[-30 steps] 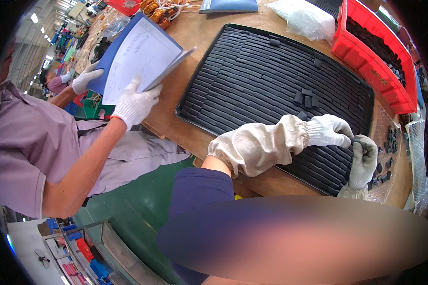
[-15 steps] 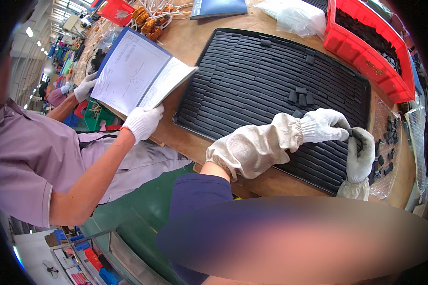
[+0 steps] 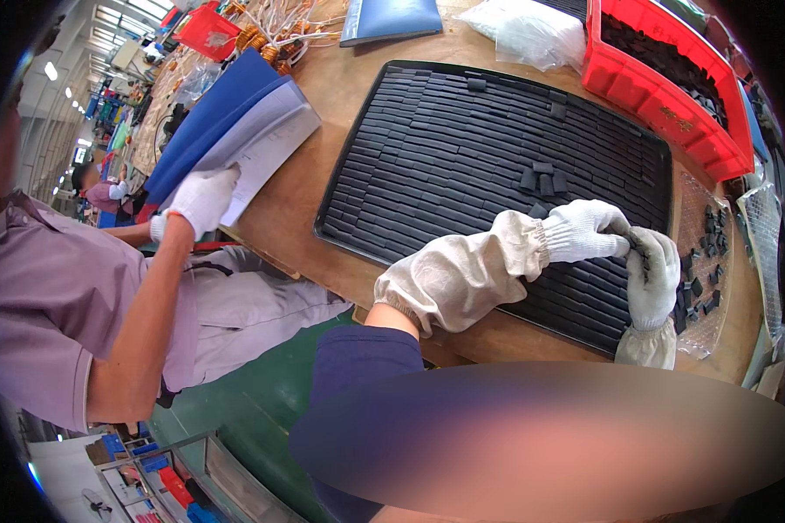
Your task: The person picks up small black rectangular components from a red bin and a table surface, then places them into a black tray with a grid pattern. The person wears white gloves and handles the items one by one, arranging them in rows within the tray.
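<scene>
Over the near right corner of the black slotted tray (image 3: pixel 462 131), the gloved left hand (image 3: pixel 589 231) and right hand (image 3: pixel 654 279) meet, fingertips pinching together one small black piece (image 3: pixel 638 248).

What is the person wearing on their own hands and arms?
Both hands wear white knitted gloves with ribbed cuffs: left hand, right hand. Each forearm has a loose cream cloth oversleeve, gathered by elastic at the ends. Above the left one shows a dark blue sleeve.
</scene>
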Demonstrator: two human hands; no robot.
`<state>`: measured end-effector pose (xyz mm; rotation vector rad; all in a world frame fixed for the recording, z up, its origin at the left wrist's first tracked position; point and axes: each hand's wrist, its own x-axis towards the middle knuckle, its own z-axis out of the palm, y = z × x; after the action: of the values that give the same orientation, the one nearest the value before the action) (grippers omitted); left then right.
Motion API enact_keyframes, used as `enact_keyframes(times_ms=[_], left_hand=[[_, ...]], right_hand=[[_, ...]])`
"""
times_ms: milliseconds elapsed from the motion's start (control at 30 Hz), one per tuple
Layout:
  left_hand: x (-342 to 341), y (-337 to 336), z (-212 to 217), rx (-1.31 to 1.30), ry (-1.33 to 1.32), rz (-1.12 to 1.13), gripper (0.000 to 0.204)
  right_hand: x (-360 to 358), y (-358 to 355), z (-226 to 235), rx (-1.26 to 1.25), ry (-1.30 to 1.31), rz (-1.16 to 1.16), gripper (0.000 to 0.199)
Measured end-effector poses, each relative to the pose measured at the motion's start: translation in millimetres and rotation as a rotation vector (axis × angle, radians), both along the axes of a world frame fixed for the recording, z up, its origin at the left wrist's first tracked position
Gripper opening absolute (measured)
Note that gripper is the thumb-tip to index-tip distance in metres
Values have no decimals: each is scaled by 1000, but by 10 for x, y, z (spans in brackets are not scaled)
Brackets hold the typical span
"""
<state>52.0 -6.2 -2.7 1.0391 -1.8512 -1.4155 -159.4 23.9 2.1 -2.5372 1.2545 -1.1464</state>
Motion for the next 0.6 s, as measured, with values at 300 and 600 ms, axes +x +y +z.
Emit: enact_keyframes(times_ms=[300, 600], left_hand=[[-14, 4, 6, -6, -17, -5, 38], [-5, 9, 42, 3, -29, -15, 38]], right_hand=[[17, 20, 29, -16, 10, -12, 35], [20, 9, 36, -39, 36, -1, 37]])
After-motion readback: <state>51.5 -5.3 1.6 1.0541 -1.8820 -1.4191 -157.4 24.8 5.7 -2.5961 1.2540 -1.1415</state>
